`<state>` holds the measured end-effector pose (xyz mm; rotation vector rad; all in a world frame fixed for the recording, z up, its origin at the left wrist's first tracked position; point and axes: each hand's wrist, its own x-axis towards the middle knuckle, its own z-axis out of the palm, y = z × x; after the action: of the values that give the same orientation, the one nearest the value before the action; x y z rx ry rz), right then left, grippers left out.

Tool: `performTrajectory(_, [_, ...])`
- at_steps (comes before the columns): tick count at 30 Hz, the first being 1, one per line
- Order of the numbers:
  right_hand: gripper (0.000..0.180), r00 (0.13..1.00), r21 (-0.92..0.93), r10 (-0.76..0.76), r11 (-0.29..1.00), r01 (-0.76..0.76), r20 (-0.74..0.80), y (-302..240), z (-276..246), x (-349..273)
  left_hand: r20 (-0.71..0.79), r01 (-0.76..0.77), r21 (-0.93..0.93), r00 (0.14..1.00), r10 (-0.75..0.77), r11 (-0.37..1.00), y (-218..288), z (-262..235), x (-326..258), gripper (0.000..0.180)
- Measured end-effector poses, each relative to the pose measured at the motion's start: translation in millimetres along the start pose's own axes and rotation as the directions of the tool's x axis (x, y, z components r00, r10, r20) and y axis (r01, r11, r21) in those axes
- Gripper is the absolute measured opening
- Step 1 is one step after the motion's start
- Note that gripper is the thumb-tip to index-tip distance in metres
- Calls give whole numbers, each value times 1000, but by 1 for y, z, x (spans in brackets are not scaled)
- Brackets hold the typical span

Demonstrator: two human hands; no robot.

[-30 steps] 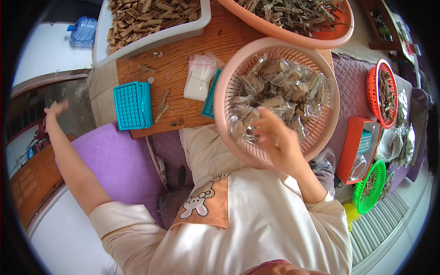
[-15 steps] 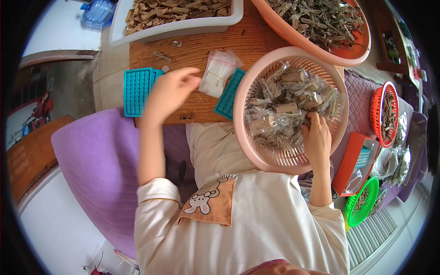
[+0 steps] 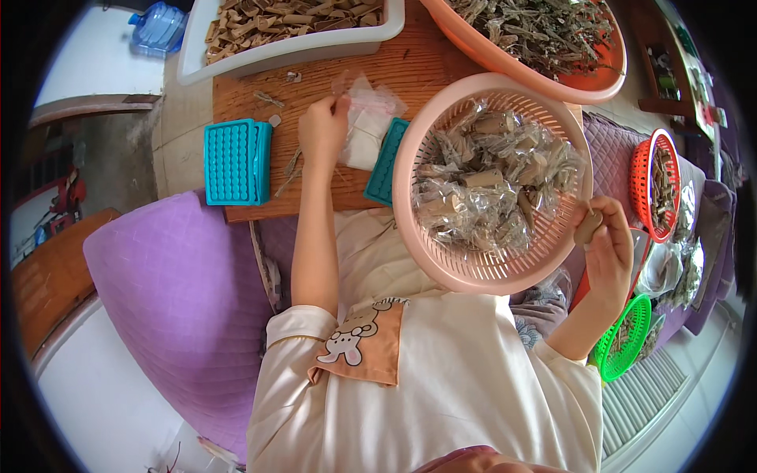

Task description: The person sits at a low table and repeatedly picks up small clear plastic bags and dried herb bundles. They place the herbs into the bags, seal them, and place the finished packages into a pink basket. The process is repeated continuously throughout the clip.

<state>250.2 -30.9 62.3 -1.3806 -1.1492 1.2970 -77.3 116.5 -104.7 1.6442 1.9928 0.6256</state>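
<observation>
My left hand (image 3: 322, 132) is closed at the left edge of a stack of clear zip bags (image 3: 365, 142), its fingertips pinching the top bag. Past the right rim of a pink slotted basket (image 3: 408, 229), my right hand (image 3: 611, 256) holds a flat brown slice (image 3: 587, 227) between thumb and fingers. Inside the basket lie several filled clear bags (image 3: 481, 181) with brown pieces and dried plant matter. A teal ridged tray (image 3: 386, 167) sits between the zip bags and the basket. Another teal tray (image 3: 236, 162) is at the table's left edge.
At the back stand a white tub (image 3: 315, 49) of brown slices and an orange basin (image 3: 544, 83) of dried stalks. A red basket (image 3: 640, 177) and a green basket (image 3: 645, 319) are at the right. A purple quilted seat cover (image 3: 165, 292) is on the left.
My left hand has moved right and taken hold of a zip bag. My right hand has come out of the pink basket to its right, now with a brown slice showing in it.
</observation>
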Motion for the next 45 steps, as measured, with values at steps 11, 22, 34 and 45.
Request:
performTrajectory(11, [37, 977, 232, -192, 959, 166, 93, 20, 51, 32, 61, 86, -996, 889, 454, -36, 33, -46, -48, 20])
performTrajectory(22, [40, 973, 143, -85, 988, 55, 214, 8, 86, 39, 321, 32, -855, 817, 480, 518, 83, -51, -94, 24])
performTrajectory(34, [32, 947, -221, -211, 938, 266, 243, 2, 96, 43, 93, -221, -824, 856, 509, 521, 88, -64, -93, 22])
performTrajectory(45, [30, 901, -152, -267, 930, 334, 342, 3, 98, 42, 244, 11, -874, 874, 419, 486, 85, -62, -92, 17])
